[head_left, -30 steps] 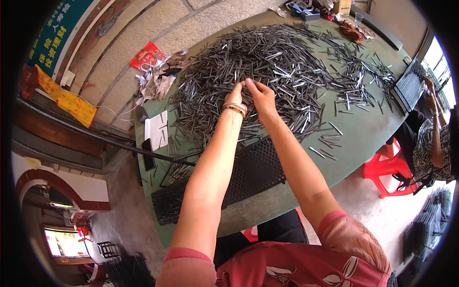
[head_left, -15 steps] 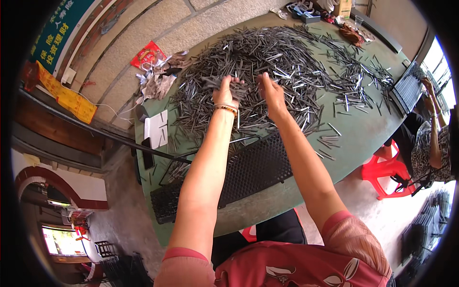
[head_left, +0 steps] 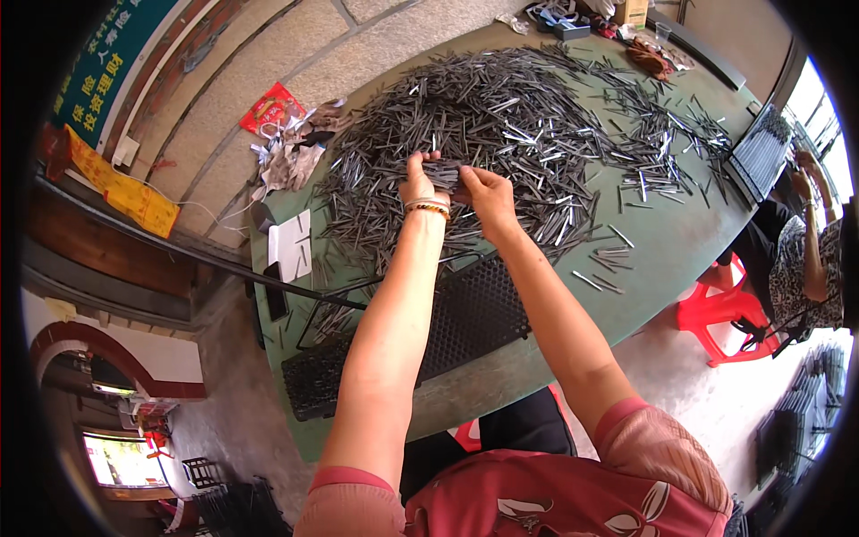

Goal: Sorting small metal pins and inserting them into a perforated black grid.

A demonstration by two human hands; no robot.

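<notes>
A large heap of thin dark grey strips (head_left: 501, 98), some shiny, lies on the green table (head_left: 644, 268). Over its near side my left hand (head_left: 419, 188), with bracelets at the wrist, is closed round a small bundle of the strips (head_left: 442, 172). My right hand (head_left: 490, 201) has its thumb and fingers drawn together at the right end of that bundle; its fingertips are partly hidden there. Below my hands, a long black tray with a honeycomb of holes (head_left: 474, 309) rests along the table's near edge, partly covered by my left forearm.
Worn gloves (head_left: 291, 166) and a red packet (head_left: 271, 107) lie by the stone wall, a white card (head_left: 291, 246) nearer. Loose strips (head_left: 658, 166) spread rightward. Another person (head_left: 810, 259) handles a rack of strips (head_left: 759, 161) at the right, beside a red stool (head_left: 729, 313).
My right hand has moved left and closed in on the bundle, its fingers bending from a straighter, apart pose. The left hand keeps its hold, slightly lower.
</notes>
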